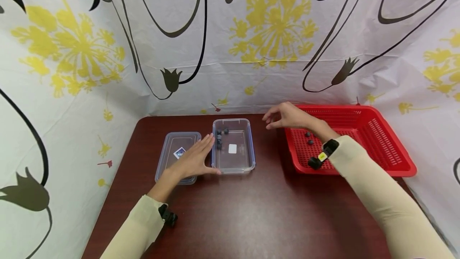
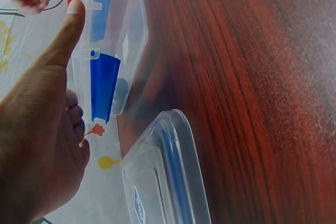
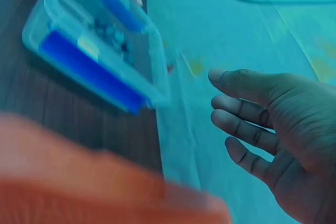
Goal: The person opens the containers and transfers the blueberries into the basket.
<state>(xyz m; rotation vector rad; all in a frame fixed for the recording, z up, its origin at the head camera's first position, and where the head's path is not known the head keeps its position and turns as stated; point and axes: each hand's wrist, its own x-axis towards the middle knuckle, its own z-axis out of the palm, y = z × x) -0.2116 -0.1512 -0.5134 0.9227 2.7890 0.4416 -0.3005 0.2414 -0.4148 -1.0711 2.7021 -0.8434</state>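
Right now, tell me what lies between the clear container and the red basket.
Only bare tabletop separates clear container and red basket, head view; the right hand hovers above it.

Head view bright, evenly lit, bowed at the edges; right wrist view tinted cyan, basket point(image 3: 105, 192) blurred.

Dark red-brown bench, white flowered backdrop

The bench point(image 1: 251, 211) is dark reddish-brown wood grain. At 3 o'clock sits a bright red slotted basket point(image 1: 391, 151) with small dark berries point(image 1: 308, 138). At centre, a clear container point(image 1: 233, 159) has blue clasps and a white label; at 9 o'clock its clear lid point(image 1: 172, 147) bears a blue-and-white diamond logo. The backdrop point(image 1: 230, 51) is white with yellow blooms and black stems. Both sleeves point(image 1: 377, 195) are cream.
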